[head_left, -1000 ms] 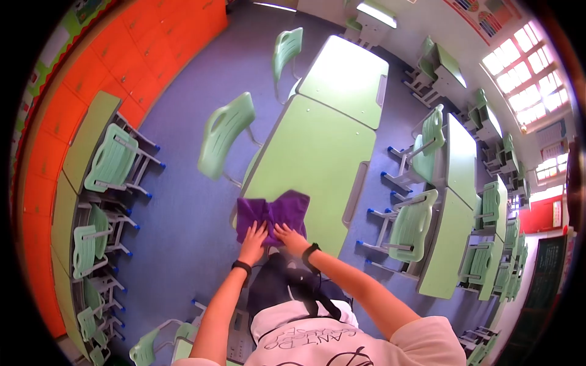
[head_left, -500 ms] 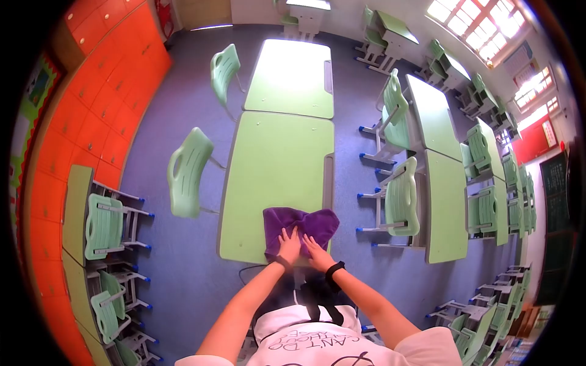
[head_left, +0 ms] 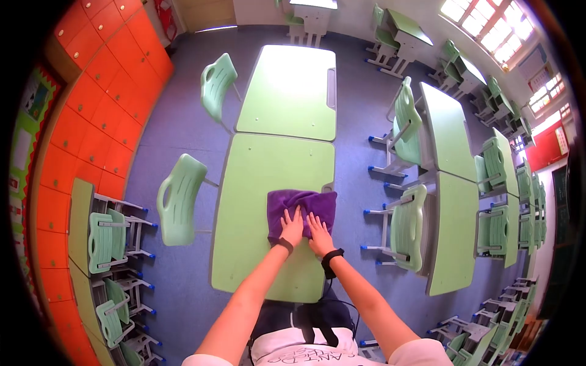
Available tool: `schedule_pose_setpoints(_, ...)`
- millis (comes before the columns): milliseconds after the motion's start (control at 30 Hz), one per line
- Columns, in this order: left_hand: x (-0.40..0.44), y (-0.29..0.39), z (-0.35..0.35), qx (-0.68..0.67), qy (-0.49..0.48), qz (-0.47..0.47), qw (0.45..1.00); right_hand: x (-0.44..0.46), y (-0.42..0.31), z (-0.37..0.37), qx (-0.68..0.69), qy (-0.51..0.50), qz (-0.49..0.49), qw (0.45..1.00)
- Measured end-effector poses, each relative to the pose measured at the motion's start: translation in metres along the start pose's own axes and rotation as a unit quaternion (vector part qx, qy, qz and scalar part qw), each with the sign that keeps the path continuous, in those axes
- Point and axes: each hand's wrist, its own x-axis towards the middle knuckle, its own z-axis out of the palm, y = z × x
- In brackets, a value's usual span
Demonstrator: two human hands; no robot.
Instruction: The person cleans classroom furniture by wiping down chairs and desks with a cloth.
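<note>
A purple cloth (head_left: 314,204) lies spread and creased on the near green desk (head_left: 256,183), over its right side. My left hand (head_left: 292,227) rests on the cloth's lower middle, palm down, fingers spread. Just to its right, my right hand (head_left: 318,234) lies flat on the cloth's lower right part with its fingers apart. Both hands press on the cloth from above without gripping it. A dark band circles each wrist.
A second desk (head_left: 290,91) adjoins the far edge. Two green chairs (head_left: 182,198) stand left of the desks. Orange lockers (head_left: 91,116) line the left wall. More desks (head_left: 452,232) and chairs (head_left: 407,229) stand to the right.
The cloth and both hands have moved forward on the desk, away from its near edge. The camera view has turned, and the desk now appears more upright.
</note>
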Motion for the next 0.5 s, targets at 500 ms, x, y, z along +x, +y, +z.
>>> schedule_pose_setpoints(500,0.175,-0.063,-0.096,-0.101,0.099,0.051,0.989,0.216,0.080,-0.087,0.008,0.103,-0.022,0.994)
